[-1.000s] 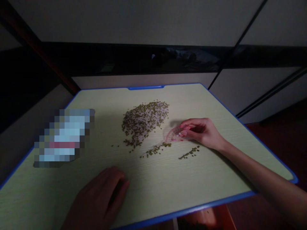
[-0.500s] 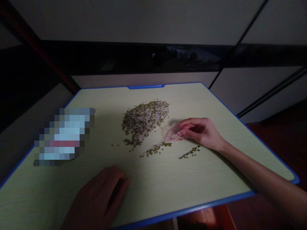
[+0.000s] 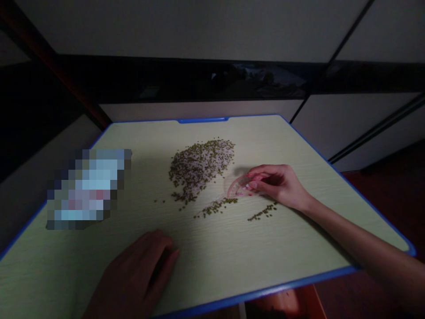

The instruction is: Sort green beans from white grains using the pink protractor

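Note:
My right hand (image 3: 274, 184) pinches a clear pinkish protractor (image 3: 236, 188) between thumb and fingers, low over the table. The protractor's curved edge points left, and its rest is hidden by the fingers. Just left of it is a heap of small green beans mixed with pale grains (image 3: 201, 166). A short row of green beans (image 3: 215, 207) runs below the protractor's left end. Another small line of beans (image 3: 262, 212) sits below my right hand. My left hand (image 3: 136, 270) rests at the front left, loosely closed, nothing visible in it.
A pale wood-grain table (image 3: 206, 257) with a blue edge carries everything. At its left lies a blurred-out bluish object (image 3: 91, 186), its kind unclear. Cabinet panels (image 3: 199, 31) stand behind the table. Beneath the front edge shows an orange-red container (image 3: 299, 301).
The protractor tilts slightly in my right hand, its edge shifting a little left. The left hand, the heap and the bean rows stay in place.

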